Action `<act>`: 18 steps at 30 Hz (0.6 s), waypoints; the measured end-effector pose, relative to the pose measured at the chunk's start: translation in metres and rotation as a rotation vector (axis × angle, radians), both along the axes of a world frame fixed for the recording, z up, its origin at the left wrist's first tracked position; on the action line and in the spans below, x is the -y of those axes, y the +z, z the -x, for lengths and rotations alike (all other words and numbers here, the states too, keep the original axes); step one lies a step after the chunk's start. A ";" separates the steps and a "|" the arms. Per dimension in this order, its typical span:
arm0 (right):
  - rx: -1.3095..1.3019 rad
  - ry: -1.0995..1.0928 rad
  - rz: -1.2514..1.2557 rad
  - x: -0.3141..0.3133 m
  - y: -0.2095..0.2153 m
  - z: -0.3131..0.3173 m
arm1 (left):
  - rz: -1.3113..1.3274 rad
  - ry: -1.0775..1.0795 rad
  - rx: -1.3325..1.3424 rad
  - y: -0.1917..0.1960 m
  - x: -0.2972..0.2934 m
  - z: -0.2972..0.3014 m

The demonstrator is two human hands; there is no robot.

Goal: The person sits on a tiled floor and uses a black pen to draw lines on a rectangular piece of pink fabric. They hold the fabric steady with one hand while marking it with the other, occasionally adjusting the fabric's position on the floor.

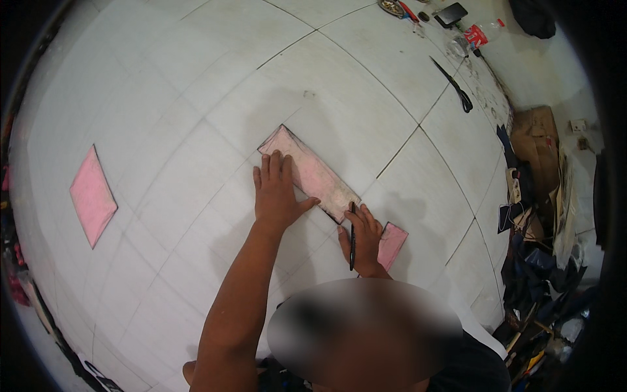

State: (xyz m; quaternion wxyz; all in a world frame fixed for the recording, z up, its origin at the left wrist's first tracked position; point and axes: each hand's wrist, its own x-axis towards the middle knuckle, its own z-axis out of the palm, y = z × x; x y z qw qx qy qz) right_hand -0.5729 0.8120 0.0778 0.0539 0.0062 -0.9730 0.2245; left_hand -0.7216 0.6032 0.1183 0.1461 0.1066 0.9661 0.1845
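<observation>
A long pink rectangular piece (315, 171) with dark edges and pale worn patches lies slantwise on the white surface. My left hand (277, 189) rests flat on its left part, fingers spread and thumb out along the near edge. At the piece's lower right end is my right hand (363, 236), its fingers closed around a slim black pen (353, 245). The pen stands upright against the hand; whether its tip touches the piece is hard to tell. A smaller pink piece (393, 243) lies partly hidden behind my right hand and wrist.
A pink diamond-shaped piece (94, 196) lies far left. Black-handled scissors (457, 87) lie upper right, near a plastic bottle with a red label (477, 37) and a dark flat device (451, 14). A cardboard box (535, 137) and piled dark cloth (539, 277) line the right side.
</observation>
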 end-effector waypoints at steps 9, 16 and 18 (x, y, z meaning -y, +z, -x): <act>-0.034 -0.022 0.050 0.000 -0.003 0.001 | 0.021 -0.016 -0.046 -0.001 0.001 0.004; -0.053 -0.021 0.060 -0.003 -0.003 0.000 | 0.016 -0.012 -0.048 0.001 -0.002 0.001; -0.042 -0.019 0.050 -0.003 -0.002 -0.001 | 0.024 -0.013 -0.031 0.002 -0.002 0.002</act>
